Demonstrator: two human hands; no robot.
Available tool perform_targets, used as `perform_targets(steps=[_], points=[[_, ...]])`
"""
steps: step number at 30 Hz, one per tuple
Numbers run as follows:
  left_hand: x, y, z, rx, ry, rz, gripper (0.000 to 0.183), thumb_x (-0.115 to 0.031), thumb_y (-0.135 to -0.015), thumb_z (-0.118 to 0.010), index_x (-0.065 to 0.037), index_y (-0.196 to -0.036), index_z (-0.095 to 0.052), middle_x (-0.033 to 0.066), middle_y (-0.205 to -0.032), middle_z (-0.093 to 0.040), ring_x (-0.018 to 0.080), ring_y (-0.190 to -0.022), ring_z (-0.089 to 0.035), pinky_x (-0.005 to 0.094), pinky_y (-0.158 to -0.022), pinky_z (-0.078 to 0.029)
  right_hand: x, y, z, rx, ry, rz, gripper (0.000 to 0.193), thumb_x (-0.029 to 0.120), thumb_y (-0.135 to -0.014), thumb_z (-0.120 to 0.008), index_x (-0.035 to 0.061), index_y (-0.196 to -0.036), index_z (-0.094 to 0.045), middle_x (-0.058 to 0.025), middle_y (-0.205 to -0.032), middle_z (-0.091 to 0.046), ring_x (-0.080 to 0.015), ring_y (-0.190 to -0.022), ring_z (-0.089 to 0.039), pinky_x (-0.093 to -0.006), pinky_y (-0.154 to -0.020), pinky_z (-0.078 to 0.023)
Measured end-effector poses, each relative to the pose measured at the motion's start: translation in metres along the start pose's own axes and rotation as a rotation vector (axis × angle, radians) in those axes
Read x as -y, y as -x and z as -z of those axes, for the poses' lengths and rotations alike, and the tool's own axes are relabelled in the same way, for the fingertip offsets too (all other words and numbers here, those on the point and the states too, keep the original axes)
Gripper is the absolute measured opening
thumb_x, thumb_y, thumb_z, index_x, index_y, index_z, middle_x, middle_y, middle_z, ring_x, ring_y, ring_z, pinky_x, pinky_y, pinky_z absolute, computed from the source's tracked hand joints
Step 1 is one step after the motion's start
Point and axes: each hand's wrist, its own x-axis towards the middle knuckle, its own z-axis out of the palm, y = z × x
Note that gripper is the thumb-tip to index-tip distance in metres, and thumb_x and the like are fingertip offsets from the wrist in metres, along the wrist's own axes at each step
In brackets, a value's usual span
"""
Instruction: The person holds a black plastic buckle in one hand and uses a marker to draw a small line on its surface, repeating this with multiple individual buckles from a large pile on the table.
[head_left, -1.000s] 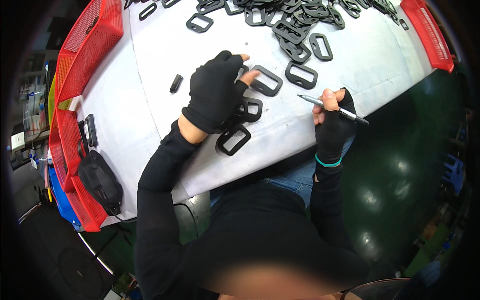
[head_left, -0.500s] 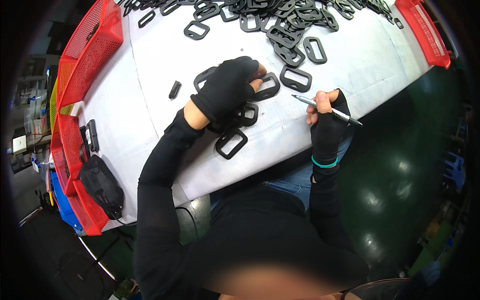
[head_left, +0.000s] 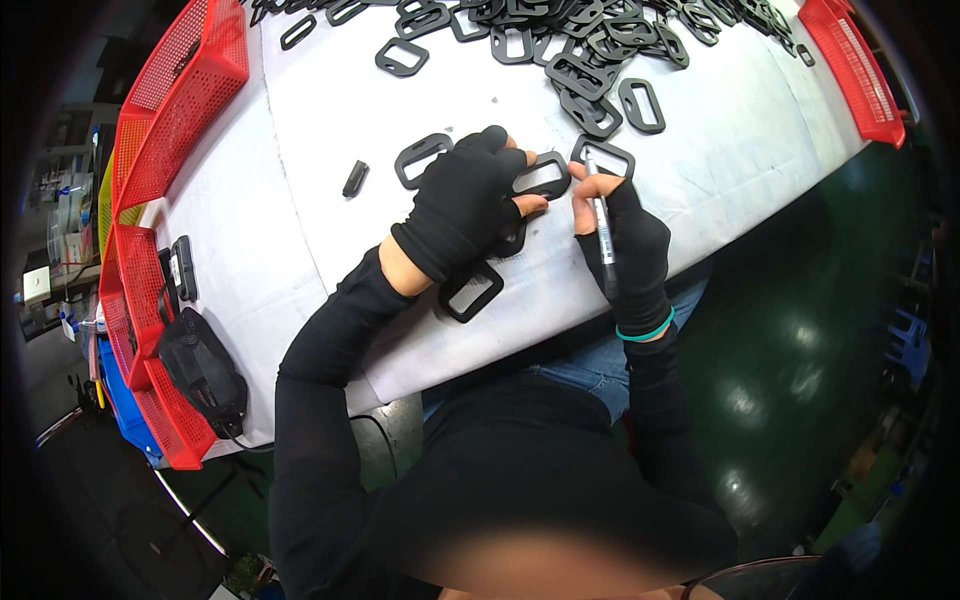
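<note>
My left hand [head_left: 462,200], in a black fingerless glove, lies over several black oblong frames. Its thumb and fingertips grip the left end of one black frame [head_left: 561,188] flat on the table. Partly covered by this hand are a frame [head_left: 402,165] at its upper left and another [head_left: 466,317] below its wrist. My right hand [head_left: 630,225] holds a silver-grey marker pen [head_left: 605,240] with the tip pointing away from me. That tip overlaps the left side of another black frame [head_left: 622,153]; whether it touches is unclear.
A large heap of black frames [head_left: 585,75] covers the far side of the white table [head_left: 330,120]. A black pen cap [head_left: 355,178] lies left of my hand. Red perforated baskets [head_left: 190,110] line the left edge, with another [head_left: 850,75] far right. A black pouch [head_left: 203,365] sits left.
My right hand has moved left and turned the marker pen upright in view, closer to the frames. My left hand has shifted slightly right with the gripped frame.
</note>
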Motion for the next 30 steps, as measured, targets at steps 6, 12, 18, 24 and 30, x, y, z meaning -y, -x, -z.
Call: perform_targets(steps=[6,12,18,24,30], points=[[0.005,0.001,-0.001,0.024,0.066,0.003,0.043,-0.02,-0.067,-0.078,-0.004,-0.104,-0.062,0.0095,-0.088,-0.057,0.0248,-0.075,-0.059,0.0317,-0.065,-0.046,-0.002,-0.004,-0.006,0.161,0.239,0.113,0.019,0.006,-0.077,-0.062,0.015,-0.093,-0.055,0.0024,-0.061,-0.058,-0.0141,-0.047,-0.057,-0.0264,-0.042,-0.041],[0.006,0.0,-0.005,0.039,0.027,0.016,0.04,-0.019,-0.067,-0.077,-0.006,-0.102,-0.063,0.0091,-0.087,-0.056,0.0248,-0.073,-0.058,0.0326,-0.062,-0.046,0.006,-0.026,-0.012,0.191,0.236,0.027,0.019,0.003,-0.074,-0.065,0.0114,-0.089,-0.056,0.0018,-0.068,-0.062,-0.0103,-0.055,-0.062,-0.0216,-0.047,-0.045],[-0.001,0.004,-0.009,-0.006,-0.076,0.051,0.038,-0.022,-0.067,-0.077,-0.006,-0.1,-0.064,0.0093,-0.089,-0.057,0.0253,-0.075,-0.059,0.0337,-0.062,-0.047,0.005,-0.008,-0.002,0.333,0.282,0.091,0.021,0.005,-0.076,-0.06,0.0122,-0.095,-0.055,0.0027,-0.066,-0.061,-0.0112,-0.052,-0.061,-0.0234,-0.045,-0.043],[-0.003,0.002,-0.009,-0.018,-0.08,0.028,0.039,-0.024,-0.069,-0.075,-0.006,-0.102,-0.064,0.0094,-0.091,-0.058,0.0257,-0.079,-0.059,0.034,-0.064,-0.048,-0.006,-0.02,-0.01,0.228,0.325,0.143,0.018,0.005,-0.081,-0.056,0.0125,-0.098,-0.054,0.0013,-0.063,-0.057,-0.0144,-0.048,-0.058,-0.0262,-0.041,-0.042],[-0.001,0.003,-0.012,-0.054,-0.116,0.011,0.038,-0.025,-0.069,-0.074,-0.007,-0.101,-0.065,0.0095,-0.09,-0.057,0.0257,-0.078,-0.059,0.0345,-0.063,-0.048,0.002,-0.007,0.006,0.366,0.342,0.153,0.023,0.003,-0.078,-0.056,0.012,-0.1,-0.054,-0.0007,-0.069,-0.06,-0.0136,-0.05,-0.058,-0.0262,-0.041,-0.041]])
